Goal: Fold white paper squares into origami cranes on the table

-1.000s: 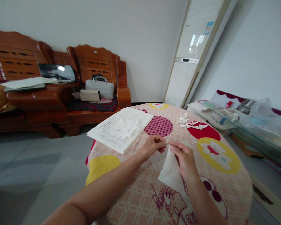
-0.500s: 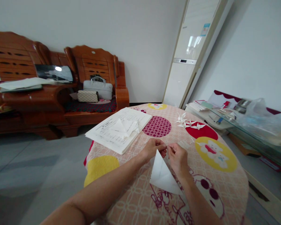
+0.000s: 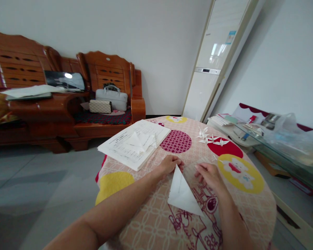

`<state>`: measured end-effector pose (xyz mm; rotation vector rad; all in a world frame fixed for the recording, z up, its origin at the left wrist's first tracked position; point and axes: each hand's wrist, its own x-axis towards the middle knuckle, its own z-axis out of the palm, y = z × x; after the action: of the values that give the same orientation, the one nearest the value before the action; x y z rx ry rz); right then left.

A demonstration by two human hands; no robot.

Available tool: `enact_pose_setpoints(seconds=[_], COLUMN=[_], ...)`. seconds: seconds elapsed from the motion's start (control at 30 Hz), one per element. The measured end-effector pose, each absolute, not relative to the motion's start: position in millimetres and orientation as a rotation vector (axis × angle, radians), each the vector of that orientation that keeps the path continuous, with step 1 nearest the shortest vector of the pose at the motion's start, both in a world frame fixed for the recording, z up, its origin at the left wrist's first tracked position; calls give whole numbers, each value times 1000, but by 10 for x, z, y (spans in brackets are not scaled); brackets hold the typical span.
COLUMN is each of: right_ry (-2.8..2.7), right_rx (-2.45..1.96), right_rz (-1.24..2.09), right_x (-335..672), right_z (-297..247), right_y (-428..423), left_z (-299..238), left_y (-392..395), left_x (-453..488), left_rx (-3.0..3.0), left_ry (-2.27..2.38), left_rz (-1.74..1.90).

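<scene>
Head view: in the left hand (image 3: 171, 164), white paper (image 3: 183, 196) folded to a triangle, narrow tip at the fingers, broad end towards the body, above the worktop (image 3: 146, 222). Left fingers pinched together on that tip. Just right of the paper, apart from it, the right hand (image 3: 210, 175), fingers loosely bent and parted, gripping nothing visible, thumb side towards the paper. Below the paper and all around it, patterned cloth over the whole worktop. Contact between the paper's lower edge and the cloth: cannot tell.

Beyond the paper and to its left, on the worktop, a stack (image 3: 120, 146) of printed sheets; on top, a few white folded pieces (image 3: 139, 141). Beyond the paper and to its right, a cluster of small white cranes (image 3: 211, 140) with pointed wings, partly over a red patch (image 3: 224, 151) of the cloth.

Well beyond the paper, to the left, a wooden chair (image 3: 106, 64) with a grey bag (image 3: 117, 100) and, beside it, a cream bag (image 3: 100, 106). Farther beyond the paper, slightly right, a tall white air conditioner (image 3: 203, 85). Far right of the paper, a glass shelf (image 3: 271, 151) with a clear plastic bag (image 3: 289, 133).
</scene>
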<state>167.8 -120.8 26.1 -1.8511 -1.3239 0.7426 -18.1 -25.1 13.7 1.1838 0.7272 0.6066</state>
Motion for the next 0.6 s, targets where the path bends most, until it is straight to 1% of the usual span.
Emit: enact_pose_setpoints(seconds=[0.07,0.17,0.3,0.43,0.6], right_ry=[-1514,-1527,-1224,-913,-810], right_rx=[-1626,-1501,-1452,-1323,-1224], right_rz=[1101,1268,1296,1271,1336], right_x=[1497,1358,1396,1461,1446], right_z=[260,231,159,117,98], right_y=[-1242,-1258,-1222,-1179,-1158], left_z=[132,123,126,159,165], left_y=[-258,-261,-251,-249,-246], left_x=[-190,-196,-189,-197,-225], left_rx=[1189,1190,1154,1038,986], left_ry=[732,731,714,552,422], left_rz=[610,621,654,606,558])
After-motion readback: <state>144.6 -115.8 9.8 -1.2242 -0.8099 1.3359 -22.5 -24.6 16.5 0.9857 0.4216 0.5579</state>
